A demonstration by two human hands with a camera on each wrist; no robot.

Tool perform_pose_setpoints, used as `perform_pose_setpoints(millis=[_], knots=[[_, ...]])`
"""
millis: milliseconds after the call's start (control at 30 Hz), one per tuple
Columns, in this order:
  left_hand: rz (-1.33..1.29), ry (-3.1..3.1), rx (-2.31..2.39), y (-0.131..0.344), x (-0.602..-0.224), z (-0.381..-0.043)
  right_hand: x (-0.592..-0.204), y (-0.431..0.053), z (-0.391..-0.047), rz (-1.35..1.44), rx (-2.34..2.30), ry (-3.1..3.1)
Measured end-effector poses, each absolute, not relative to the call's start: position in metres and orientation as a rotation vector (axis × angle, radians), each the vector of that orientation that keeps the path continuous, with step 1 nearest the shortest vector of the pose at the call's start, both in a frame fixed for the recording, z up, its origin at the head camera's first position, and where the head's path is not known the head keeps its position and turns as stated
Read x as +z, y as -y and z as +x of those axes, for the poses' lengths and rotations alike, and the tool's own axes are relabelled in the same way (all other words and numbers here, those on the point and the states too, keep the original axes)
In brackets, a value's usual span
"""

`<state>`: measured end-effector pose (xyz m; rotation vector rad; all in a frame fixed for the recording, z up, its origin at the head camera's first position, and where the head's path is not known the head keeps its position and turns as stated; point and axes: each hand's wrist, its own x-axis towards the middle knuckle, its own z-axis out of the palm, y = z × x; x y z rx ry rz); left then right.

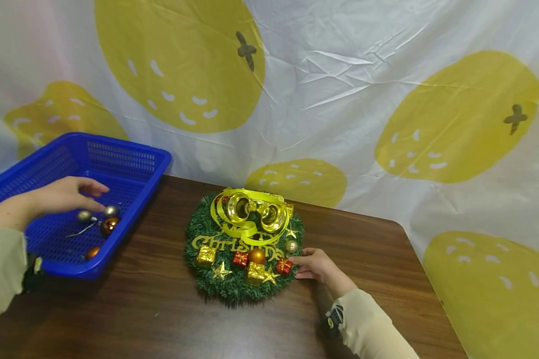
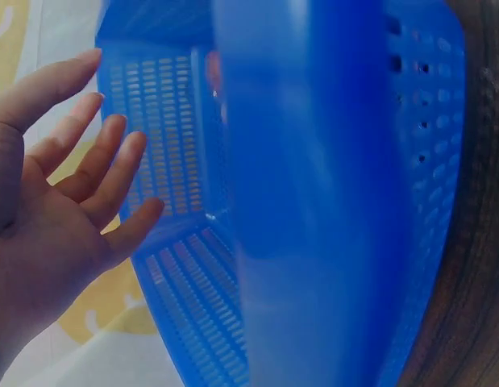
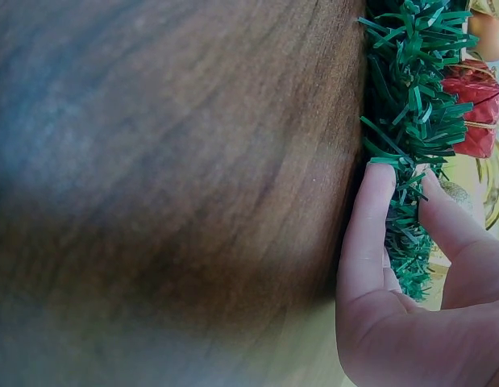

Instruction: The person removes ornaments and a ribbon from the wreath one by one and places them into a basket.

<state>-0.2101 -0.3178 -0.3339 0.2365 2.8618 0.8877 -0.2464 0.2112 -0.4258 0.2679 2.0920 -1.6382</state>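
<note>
Pale sleeves (image 1: 4, 274) lay nearest the camera in the head view, one at each side. At left, the left grip (image 1: 69, 196) was over the blue basket (image 1: 121, 155), empty, fingers loosely bent, tips just beside a silver ball (image 1: 111, 211) and near a copper ball (image 1: 110, 227). The wreath (image 1: 222, 289) lay mid-table (image 1: 157, 314), with gold bells (image 1: 239, 207) and yellow ribbon (image 1: 244, 233) on its far half.

Left wrist view: the left grip was spread wide and held nothing; the balls could not be made out clearly.

Right wrist view: the right grip (image 3: 418, 298) pinched the wreath's right edge, thumb above, fingers on the table side, little gap between them.

Handling, as judged: the wreath was probably light, its tinsel soft and springy; the proper hold was that outer rim, clear of the red gift box (image 3: 476, 109). The balls were likely light, smooth and slippery, calling for gentle pressure across the widest part.
</note>
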Motion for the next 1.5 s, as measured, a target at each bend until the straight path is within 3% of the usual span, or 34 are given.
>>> perform_pose_setpoints(millis=[933, 1500], knots=[[0.514, -2.696, 1.235, 0.218, -0.311, -0.228, -0.428, -0.211, -0.246, 0.231, -1.668, -2.089], [0.675, -2.497, 1.35, 0.158, -0.33, -0.24, -0.43, -0.212, -0.245, 0.223, -1.664, -2.1]])
